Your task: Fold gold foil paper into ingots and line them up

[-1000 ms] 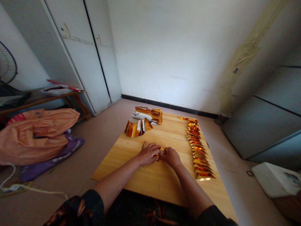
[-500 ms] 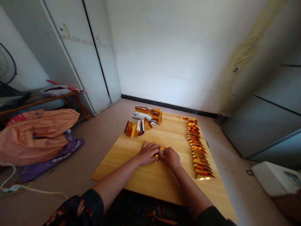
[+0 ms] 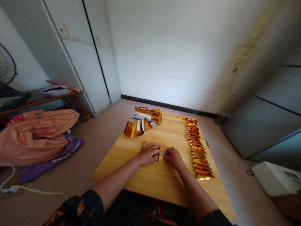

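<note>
A small piece of gold foil paper (image 3: 161, 153) lies on the wooden board (image 3: 150, 179) between my two hands. My left hand (image 3: 148, 153) presses on its left part with the fingers curled over it. My right hand (image 3: 173, 157) pinches its right edge with closed fingers. A long row of folded gold foil pieces (image 3: 198, 150) runs along the board's right side. At the far end sit a curled bunch of gold sheets (image 3: 137, 128) and a stack of gold paper (image 3: 150, 115).
An orange sack (image 3: 35, 133) on purple cloth lies on the floor at left, below a low wooden bench (image 3: 39, 100). White cupboard doors (image 3: 80, 53) stand behind. A grey cabinet (image 3: 265, 125) and a white box (image 3: 275, 179) are at right.
My right hand has shifted slightly to the right, baring more of the foil piece between the hands. The left hand has stayed put.
</note>
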The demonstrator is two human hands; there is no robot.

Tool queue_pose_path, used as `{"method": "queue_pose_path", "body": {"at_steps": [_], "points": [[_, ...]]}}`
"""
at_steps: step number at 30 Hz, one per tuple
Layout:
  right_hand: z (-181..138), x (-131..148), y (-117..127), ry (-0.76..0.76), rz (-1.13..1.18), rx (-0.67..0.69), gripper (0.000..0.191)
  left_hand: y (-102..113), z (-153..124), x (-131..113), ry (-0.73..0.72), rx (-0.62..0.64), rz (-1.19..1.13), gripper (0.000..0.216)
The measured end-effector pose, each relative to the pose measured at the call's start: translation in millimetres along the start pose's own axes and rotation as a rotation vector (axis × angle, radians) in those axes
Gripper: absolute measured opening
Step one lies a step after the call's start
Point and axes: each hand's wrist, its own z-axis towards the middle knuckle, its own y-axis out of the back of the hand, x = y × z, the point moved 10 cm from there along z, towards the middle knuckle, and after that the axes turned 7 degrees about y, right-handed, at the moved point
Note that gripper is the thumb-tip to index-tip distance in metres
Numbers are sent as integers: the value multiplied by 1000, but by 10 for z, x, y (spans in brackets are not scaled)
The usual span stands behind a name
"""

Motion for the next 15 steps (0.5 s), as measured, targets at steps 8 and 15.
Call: {"method": "queue_pose_path", "body": {"at_steps": [8, 15], "points": [[-51, 112, -28, -33, -79, 31, 17, 12, 0, -3, 10, 13, 1, 15], [5, 3, 4, -23, -12, 1, 9, 29, -6, -25, 2, -15, 19, 16]]}}
